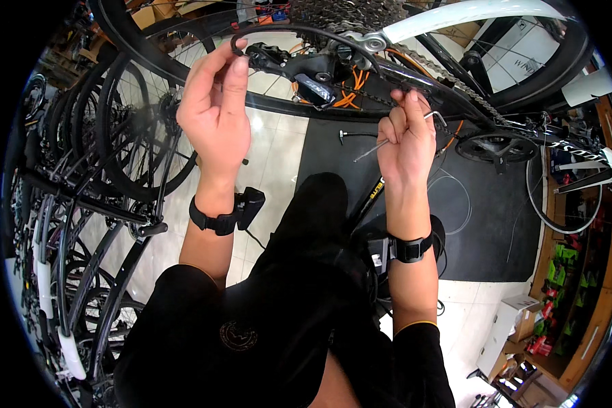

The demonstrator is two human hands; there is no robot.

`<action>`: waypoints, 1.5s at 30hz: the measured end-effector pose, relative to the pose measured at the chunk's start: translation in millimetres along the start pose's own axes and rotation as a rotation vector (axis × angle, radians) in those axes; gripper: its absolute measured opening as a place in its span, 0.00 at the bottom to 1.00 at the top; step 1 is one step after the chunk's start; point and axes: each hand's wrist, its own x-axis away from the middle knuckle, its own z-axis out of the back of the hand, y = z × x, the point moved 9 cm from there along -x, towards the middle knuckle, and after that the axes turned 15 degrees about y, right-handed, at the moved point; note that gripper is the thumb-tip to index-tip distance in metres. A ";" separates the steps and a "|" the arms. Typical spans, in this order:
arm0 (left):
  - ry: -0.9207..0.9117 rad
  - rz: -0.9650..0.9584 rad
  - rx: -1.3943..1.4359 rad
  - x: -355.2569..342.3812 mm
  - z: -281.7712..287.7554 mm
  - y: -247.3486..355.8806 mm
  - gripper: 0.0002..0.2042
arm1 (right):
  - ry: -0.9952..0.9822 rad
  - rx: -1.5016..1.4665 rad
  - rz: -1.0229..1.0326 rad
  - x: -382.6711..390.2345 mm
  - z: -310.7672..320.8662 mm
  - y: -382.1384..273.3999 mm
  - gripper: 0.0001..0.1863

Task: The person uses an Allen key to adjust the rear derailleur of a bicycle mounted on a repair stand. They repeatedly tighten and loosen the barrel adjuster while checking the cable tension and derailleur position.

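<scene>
Head view: a bicycle's rear end spans the top of the frame, and both bare hands are raised to it. Left of top centre, the left hand point(217, 109) pinches a black cable housing point(299, 28) between thumb and fingertips, close to where it bends in a tight curve; from there the housing arches rightward over the rear derailleur point(316, 78). Right of upper centre, the right hand point(409, 136) grasps a silver hex key point(372, 151), its long end sticking out toward the lower left and its bent end showing on the other side of the fingers. The thumb and forefinger tips meet just below the chainstay; whether they pinch anything else I cannot tell. The cassette point(350, 17) sits at the top centre, and the chain point(479, 102) runs toward the chainring point(500, 147) at the right. Below lies a dark mat point(486, 248) on pale floor tiles point(268, 146), with a loose thin cable point(466, 197) curled on it. A row of bicycles point(102, 217) fills the left of the frame; a wooden shelf point(588, 347) with green and red packages point(557, 272) stands lower right.
</scene>
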 end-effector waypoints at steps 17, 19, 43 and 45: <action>0.025 -0.196 -0.242 -7.8 -9.0 15.3 0.05 | 0.054 -0.007 -0.011 -6.8 18.4 -9.1 0.04; -0.006 -0.211 -0.291 -10.2 -11.7 18.2 0.05 | 0.056 -0.012 -0.015 -7.1 16.5 -9.9 0.04; 0.131 -0.153 -0.061 -17.5 16.2 17.0 0.10 | -0.025 0.037 -0.003 -3.2 7.3 -7.1 0.06; 0.152 -0.103 -0.004 -17.4 21.2 20.0 0.11 | -0.040 0.054 0.000 -2.5 4.2 -6.7 0.06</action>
